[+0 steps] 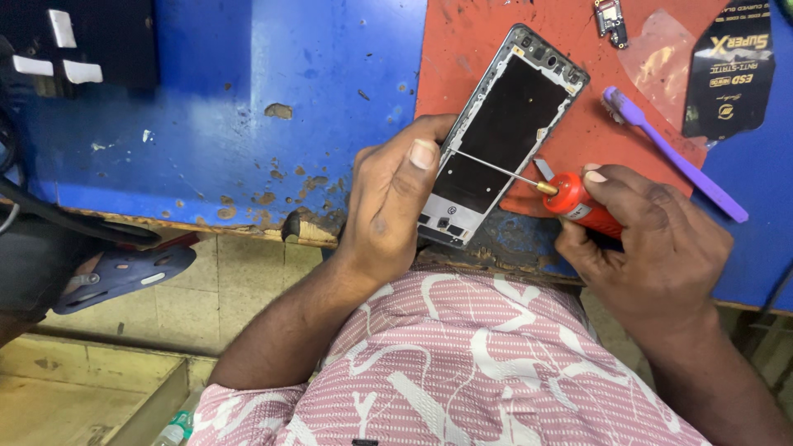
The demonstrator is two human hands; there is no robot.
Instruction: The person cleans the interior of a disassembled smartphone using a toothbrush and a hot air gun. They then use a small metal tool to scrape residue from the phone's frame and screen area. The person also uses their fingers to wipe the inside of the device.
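- Two hands on the job: left hand grips the phone frame, tilted at the desk edge over the red mat.
- Right hand, fingers closed round the red screwdriver, tip on the frame's mid-left.
- Progress: frame looks stripped, board out; screw work seems ongoing.
- Nearby: small board, purple brush, black pouch.
- Containers: none with visible contents.

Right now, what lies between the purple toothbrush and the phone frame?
In the head view, bare red mat fills most of the stretch between the toothbrush and the frame. Lower down sits the red screwdriver, held by the right hand.
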